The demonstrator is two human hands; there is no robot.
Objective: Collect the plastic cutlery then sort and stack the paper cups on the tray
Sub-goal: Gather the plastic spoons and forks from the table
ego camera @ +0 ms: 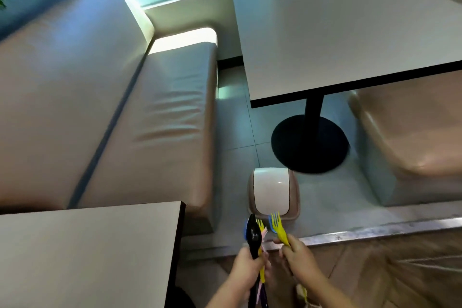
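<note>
With our left hand gripping a bunch of plastic cutlery and our right hand pinching a yellow fork above the swing-lid bin, a loose pinch could drop pieces.

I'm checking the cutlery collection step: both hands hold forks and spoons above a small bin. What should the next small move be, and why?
Probably bring the right hand across and pass its yellow fork into the bunch of cutlery the left hand grips. The two hands are close together, and one bundle would free a hand. The swing-lid bin sits just beyond them; no tray or cups are in view.
</note>
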